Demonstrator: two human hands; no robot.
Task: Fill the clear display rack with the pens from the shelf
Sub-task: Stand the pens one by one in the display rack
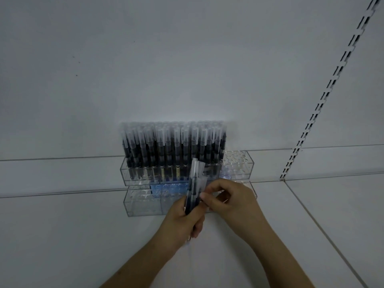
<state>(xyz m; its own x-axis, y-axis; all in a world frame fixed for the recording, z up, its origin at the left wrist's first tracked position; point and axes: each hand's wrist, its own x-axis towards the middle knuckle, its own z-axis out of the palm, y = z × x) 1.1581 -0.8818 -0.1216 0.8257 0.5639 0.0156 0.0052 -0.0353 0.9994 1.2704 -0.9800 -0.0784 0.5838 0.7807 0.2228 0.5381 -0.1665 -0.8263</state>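
The white shelf carries the clear display rack (its rear tier mostly filled). The left hand has its grip closed round a bundle of pens; the right hand pinches one.

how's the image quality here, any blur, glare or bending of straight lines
Head view: dim, flat grey light; the pens in the rack look soft and smeared at the caps; a small bright glare sits on the clear rack near the right hand; the slotted wall rail and shelf edges bow from the wide lens.
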